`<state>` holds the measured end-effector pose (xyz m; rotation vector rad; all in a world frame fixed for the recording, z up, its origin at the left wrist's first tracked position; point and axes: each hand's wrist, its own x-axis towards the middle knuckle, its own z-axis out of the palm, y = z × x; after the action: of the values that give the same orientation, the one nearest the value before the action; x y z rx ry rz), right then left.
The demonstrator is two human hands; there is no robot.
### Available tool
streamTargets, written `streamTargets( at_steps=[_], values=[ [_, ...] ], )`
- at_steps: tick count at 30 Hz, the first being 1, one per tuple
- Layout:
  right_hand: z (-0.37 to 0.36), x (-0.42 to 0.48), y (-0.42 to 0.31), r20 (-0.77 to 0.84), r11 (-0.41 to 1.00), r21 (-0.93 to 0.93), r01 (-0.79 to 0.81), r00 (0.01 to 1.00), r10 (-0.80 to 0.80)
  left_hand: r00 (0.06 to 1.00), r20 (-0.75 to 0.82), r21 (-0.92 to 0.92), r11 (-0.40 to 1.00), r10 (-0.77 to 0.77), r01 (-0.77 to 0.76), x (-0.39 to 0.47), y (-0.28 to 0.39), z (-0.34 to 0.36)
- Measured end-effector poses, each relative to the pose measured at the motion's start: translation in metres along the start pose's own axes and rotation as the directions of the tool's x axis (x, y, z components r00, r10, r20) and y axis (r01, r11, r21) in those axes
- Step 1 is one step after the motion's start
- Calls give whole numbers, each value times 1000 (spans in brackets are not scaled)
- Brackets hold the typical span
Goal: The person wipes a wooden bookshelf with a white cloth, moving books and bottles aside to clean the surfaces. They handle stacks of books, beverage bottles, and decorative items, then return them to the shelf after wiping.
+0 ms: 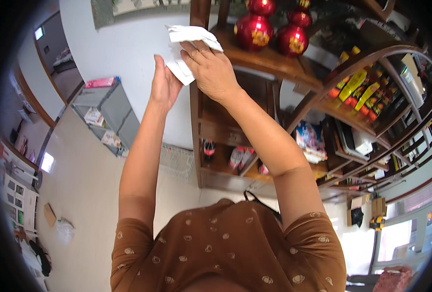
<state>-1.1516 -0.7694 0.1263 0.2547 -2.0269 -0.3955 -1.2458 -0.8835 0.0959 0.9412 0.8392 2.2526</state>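
A folded white sheet (pixel 194 34), either cloth or paper, is held up in front of me between my two hands. My right hand (pixel 216 71) lies over it with bent fingers, and part of the sheet sticks out above the knuckles. At its lower left side is my left hand (pixel 163 87), palm facing the sheet and thumb pointing up. The left fingers are mostly hidden behind the sheet. Just beyond my right hand stands the brown wooden shelf unit (pixel 274 65), with two shiny red gourd-shaped ornaments (pixel 256 31) on its upper board.
A grey open rack (pixel 119 106) stands by the white wall (pixel 128 47) on the left, with a pink box (pixel 101 82) on top. Bottles (pixel 208 149) and yellow-and-red packages (pixel 362 91) fill shelves. A cardboard piece (pixel 49 214) and plastic bag (pixel 65 230) lie on the floor.
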Motion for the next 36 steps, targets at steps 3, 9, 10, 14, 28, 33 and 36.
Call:
streamTargets(
  at_steps=[3, 9, 10, 14, 28, 33, 36],
  values=[
    [19, -56, -25, 114, 999, 12, 53, 992, -54, 996, -49, 74, 995, -68, 72, -13, -12, -18],
    [34, -160, -73, 432, 987, 151, -58, 902, -13, 985, 49, 296, 944, -164, 142, -9, -34, -55],
    [32, -172, -80, 437, 986, 149, -79, 899, 6, 986, 56, 350, 928, -160, 130, -9, -36, -56],
    [30, -204, -88, 347, 971, 157, -180, 930, 116, 991, 40, 535, 840, -130, 88, -5, -53, -52],
    [-65, -298, -37, 311, 909, -100, -404, 855, 414, 980, -108, 434, 895, 169, -106, -11, -95, -24],
    [-50, -303, -47, 224, 863, -100, -494, 834, 504, 973, -120, 471, 874, 198, -120, -12, -96, -28],
    [-37, -311, -50, 243, 866, -72, -495, 833, 497, 970, -145, 482, 870, 197, -105, -15, -98, -24]
  ],
)
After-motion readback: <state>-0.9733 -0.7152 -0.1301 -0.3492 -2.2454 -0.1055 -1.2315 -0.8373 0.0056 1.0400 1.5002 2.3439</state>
